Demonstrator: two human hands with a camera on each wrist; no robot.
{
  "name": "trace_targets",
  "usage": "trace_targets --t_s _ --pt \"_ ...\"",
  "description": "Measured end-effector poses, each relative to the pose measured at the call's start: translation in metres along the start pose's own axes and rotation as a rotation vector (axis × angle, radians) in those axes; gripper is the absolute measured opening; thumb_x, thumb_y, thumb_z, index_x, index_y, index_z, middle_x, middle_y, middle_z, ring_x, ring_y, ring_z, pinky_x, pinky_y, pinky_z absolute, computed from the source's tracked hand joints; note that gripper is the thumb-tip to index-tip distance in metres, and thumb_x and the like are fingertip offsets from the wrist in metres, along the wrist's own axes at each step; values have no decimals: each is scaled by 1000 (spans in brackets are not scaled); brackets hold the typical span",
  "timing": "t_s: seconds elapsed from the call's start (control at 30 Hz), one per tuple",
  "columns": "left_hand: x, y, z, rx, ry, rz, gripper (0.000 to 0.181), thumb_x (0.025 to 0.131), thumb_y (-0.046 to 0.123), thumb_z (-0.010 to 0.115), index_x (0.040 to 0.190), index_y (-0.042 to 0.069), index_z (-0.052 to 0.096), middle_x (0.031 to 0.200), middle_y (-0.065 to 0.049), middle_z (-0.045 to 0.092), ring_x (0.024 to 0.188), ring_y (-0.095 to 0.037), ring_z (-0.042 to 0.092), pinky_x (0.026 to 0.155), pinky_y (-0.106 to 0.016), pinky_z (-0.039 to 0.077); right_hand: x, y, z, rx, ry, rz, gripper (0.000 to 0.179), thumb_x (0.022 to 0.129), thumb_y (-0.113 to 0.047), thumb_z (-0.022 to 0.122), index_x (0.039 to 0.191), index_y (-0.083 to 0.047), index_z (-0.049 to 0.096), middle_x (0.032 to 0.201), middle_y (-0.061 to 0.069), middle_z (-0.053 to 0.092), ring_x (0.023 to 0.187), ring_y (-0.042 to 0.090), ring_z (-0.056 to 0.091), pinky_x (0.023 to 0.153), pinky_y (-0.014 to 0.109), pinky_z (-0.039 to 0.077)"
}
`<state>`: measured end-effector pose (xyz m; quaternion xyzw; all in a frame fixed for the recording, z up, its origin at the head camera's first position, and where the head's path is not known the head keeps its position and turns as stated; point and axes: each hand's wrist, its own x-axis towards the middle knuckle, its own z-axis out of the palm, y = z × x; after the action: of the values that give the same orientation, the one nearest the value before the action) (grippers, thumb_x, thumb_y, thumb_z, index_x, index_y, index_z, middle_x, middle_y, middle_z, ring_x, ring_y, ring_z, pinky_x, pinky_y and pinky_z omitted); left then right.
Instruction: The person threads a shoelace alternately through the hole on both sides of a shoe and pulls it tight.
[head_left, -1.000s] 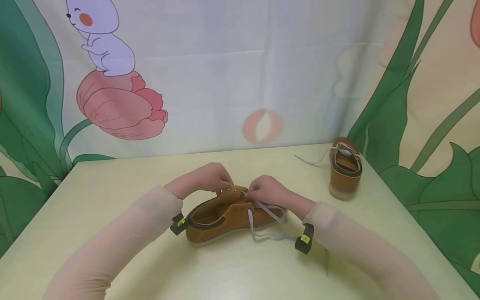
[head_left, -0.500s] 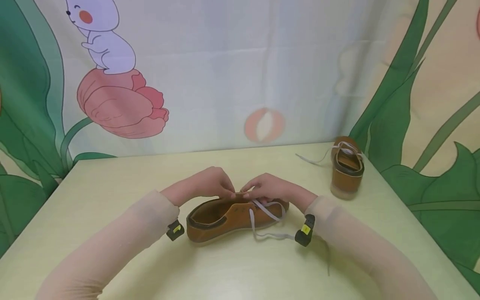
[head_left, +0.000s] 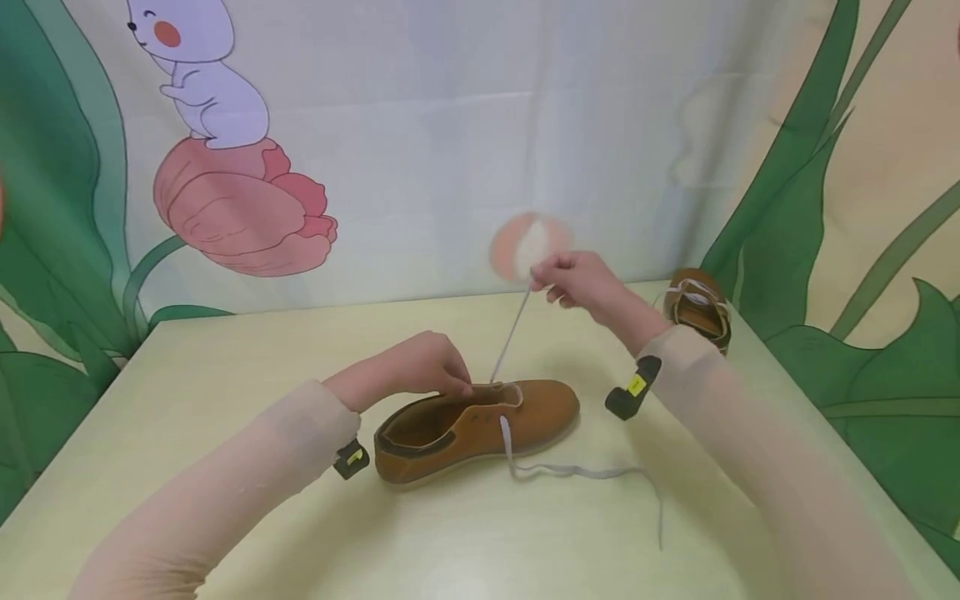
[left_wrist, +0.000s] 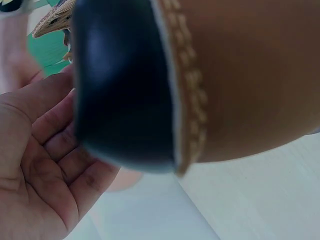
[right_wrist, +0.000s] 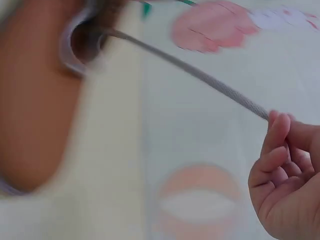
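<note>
A brown shoe [head_left: 480, 425] lies on the pale table [head_left: 225, 375] with its toe pointing right. My left hand [head_left: 427, 367] rests on the shoe's top by the eyelets, fingers curled over the edge. My right hand [head_left: 573, 279] is raised above and to the right, pinching the end of a grey shoelace [head_left: 510, 333] pulled taut from the eyelets. The lace [right_wrist: 200, 75] runs straight to my right fingers [right_wrist: 277, 130]. Its other end [head_left: 585, 473] trails loose on the table in front. The left wrist view shows the shoe's dark collar [left_wrist: 125, 85] beside my palm [left_wrist: 35, 170].
A second brown shoe [head_left: 697, 304] with a white lace stands at the table's far right corner, just behind my right forearm. A printed cloth backdrop [head_left: 450, 125] with a rabbit and tulip hangs behind the table. Black wrist cameras [head_left: 633, 387] sit on both sleeves.
My right hand has lifted up and to the right from the shoe's eyelets, drawing the lace taut. The loose lace end has spread further right. The left hand stays on the shoe.
</note>
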<state>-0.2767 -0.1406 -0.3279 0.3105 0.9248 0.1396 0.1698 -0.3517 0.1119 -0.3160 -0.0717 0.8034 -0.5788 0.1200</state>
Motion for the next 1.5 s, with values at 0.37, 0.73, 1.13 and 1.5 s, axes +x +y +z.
trace_targets --t_s 0.37,0.73,1.13,1.5 --pt "-5 -1 2 -11 30 28 17 96 19 69 94 7 81 78 2 72 71 -5 53 72 -22 48 4 -60 -38 115 219 -23 14 103 -30 60 102 -17 61 90 -8 62 76 10 53 65 18 46" --pt "-10 -1 6 24 41 52 21 97 16 66 109 4 79 108 -9 79 103 -24 74 92 -36 58 -1 -64 -15 159 82 -59 13 109 -29 45 110 -18 49 68 -4 48 55 10 40 57 20 38" --pt "-22 -3 3 17 108 57 18 99 15 63 101 7 79 90 -3 76 83 -11 65 85 -32 56 -24 -77 -1 -39 16 -118 25 112 -24 39 127 -11 53 72 -3 32 58 13 25 62 24 32" --pt "-36 13 1 32 163 83 18 98 15 63 95 7 79 80 1 72 73 -8 57 74 -25 51 -50 -77 6 -142 3 -196 37 111 -15 36 143 -7 53 80 -2 39 65 10 40 76 23 50"
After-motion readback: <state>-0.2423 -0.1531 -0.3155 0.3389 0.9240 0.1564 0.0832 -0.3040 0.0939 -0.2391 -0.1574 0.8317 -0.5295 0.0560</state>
